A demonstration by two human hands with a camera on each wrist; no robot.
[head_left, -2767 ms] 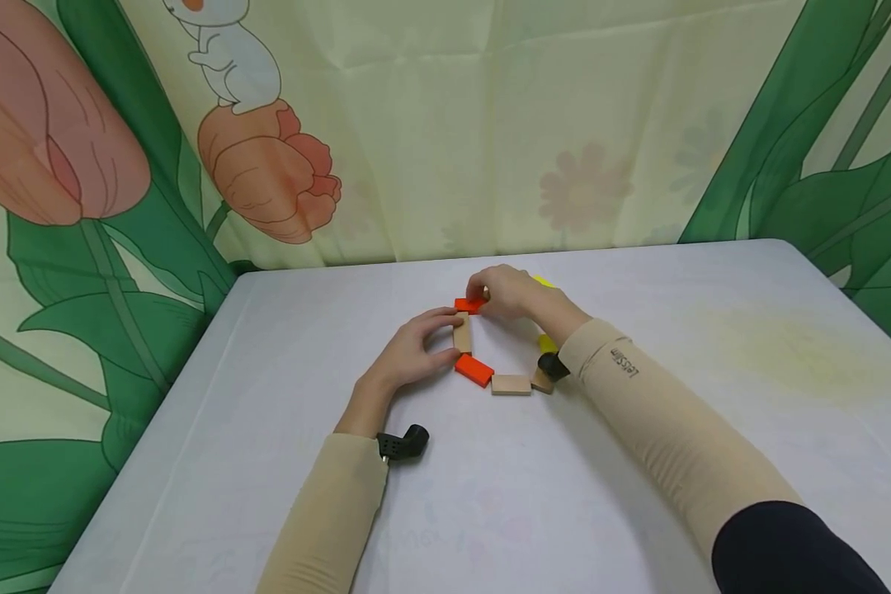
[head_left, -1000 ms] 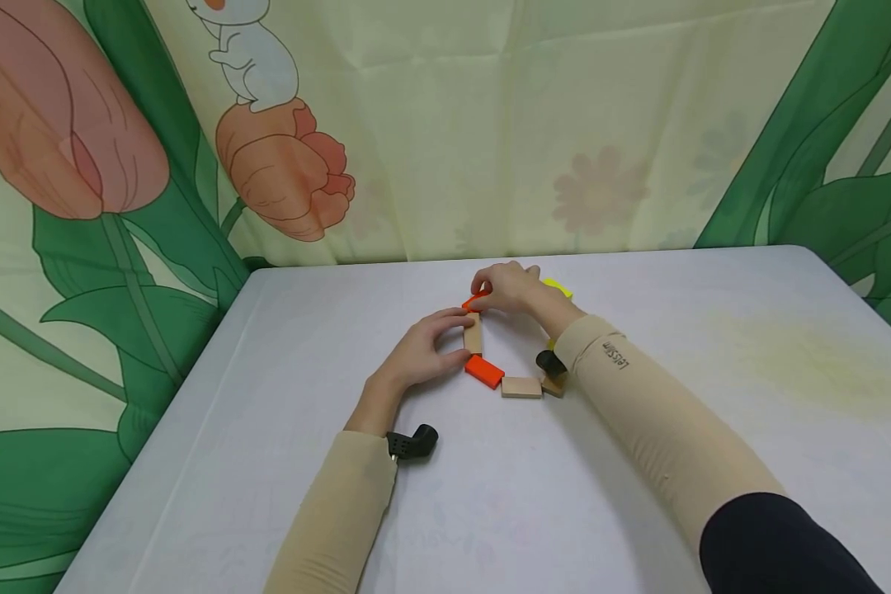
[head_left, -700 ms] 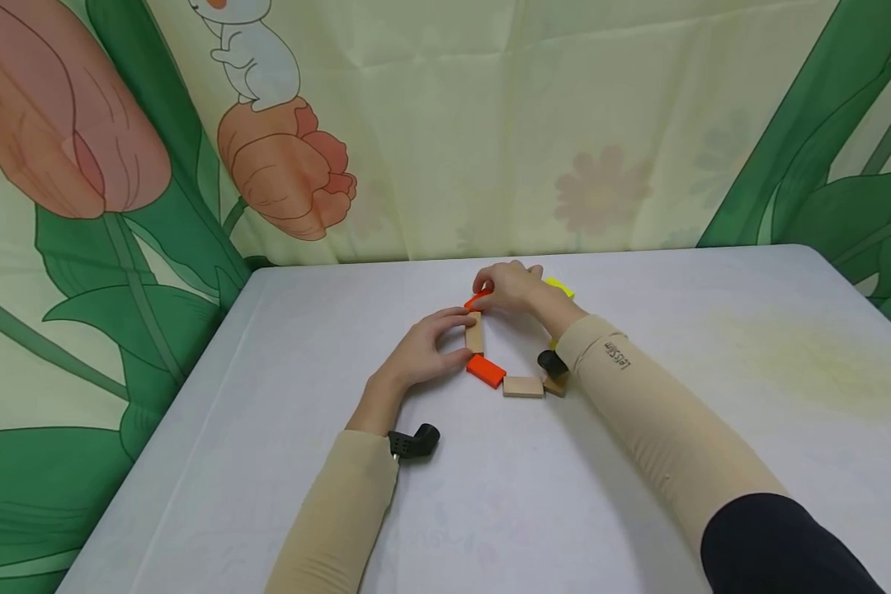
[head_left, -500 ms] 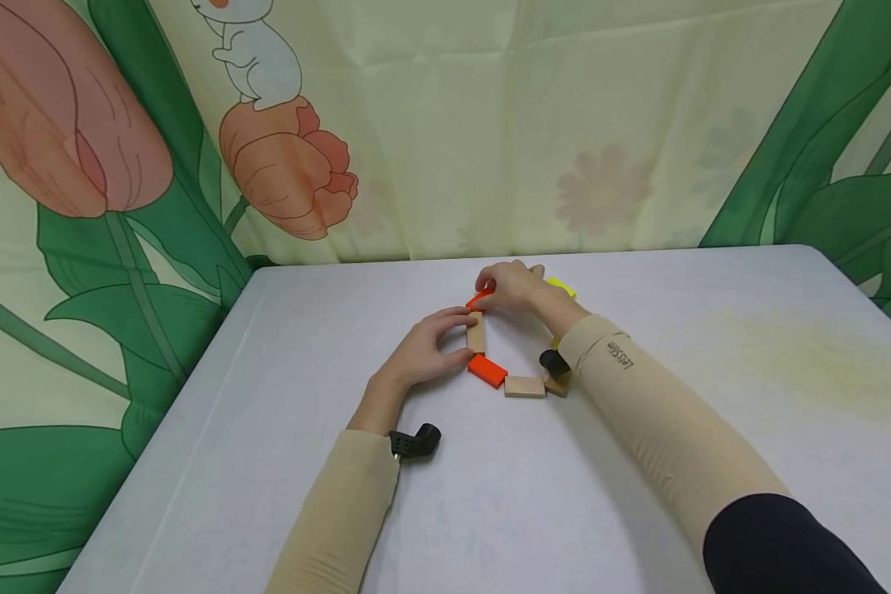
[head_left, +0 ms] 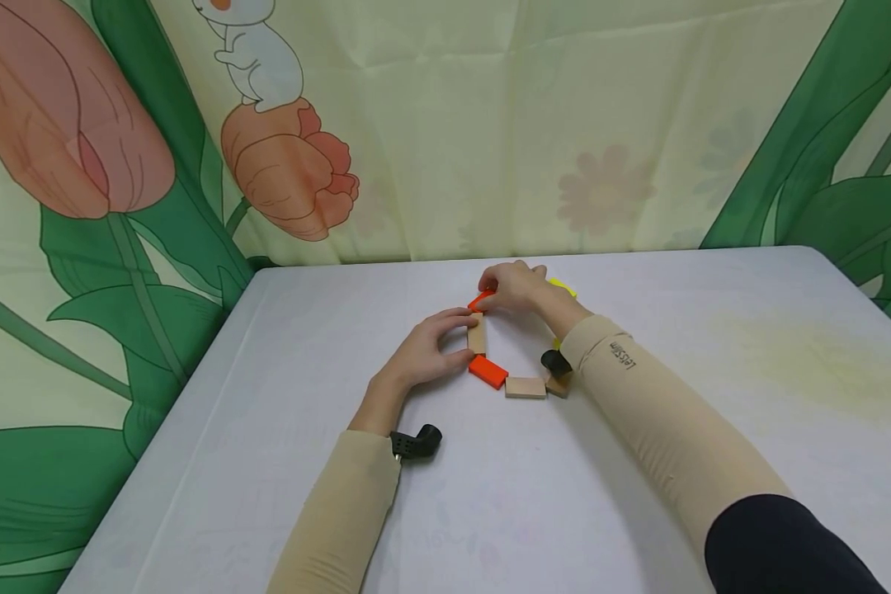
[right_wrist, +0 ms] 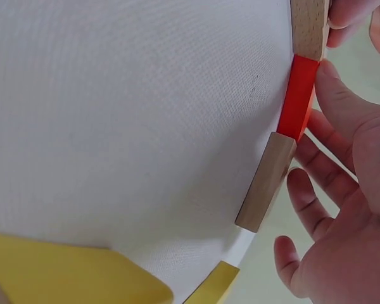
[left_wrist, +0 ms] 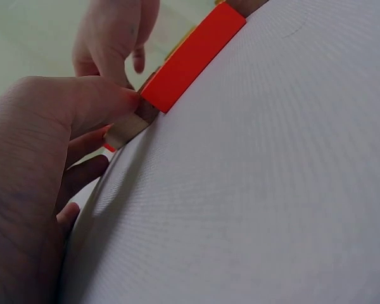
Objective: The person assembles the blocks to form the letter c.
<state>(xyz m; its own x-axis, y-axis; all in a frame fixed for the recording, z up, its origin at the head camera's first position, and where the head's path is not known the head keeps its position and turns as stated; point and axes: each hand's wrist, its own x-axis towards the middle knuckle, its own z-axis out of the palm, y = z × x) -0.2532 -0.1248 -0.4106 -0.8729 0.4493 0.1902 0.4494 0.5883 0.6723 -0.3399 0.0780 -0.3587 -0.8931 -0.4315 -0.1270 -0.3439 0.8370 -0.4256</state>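
Observation:
My left hand (head_left: 417,351) holds a plain wooden block (head_left: 477,337) at the ring's left side, thumb at the near end and fingers at the far end. My right hand (head_left: 516,289) reaches over the ring and grips a red block (head_left: 478,303) at the far left, with the thumb (right_wrist: 335,88) on one side and fingers behind. That red block (right_wrist: 297,95) lies slanted, end to end with the held wooden block (right_wrist: 309,28). Another wooden block (right_wrist: 265,180) touches its other end. A second red block (head_left: 487,371) sits by my left thumb.
Along the ring's near side lie a wooden block (head_left: 525,388) and another wooden block (head_left: 559,386). A yellow block (head_left: 563,286) shows beyond my right wrist; a yellow block (head_left: 557,343) is mostly hidden by my sleeve. A white cloth (head_left: 475,495) covers the table.
The far red block has turned from lying straight across to slanting, its right end farther away, with my right hand on it. My left hand stays at the wooden block. The head view shifted slightly.

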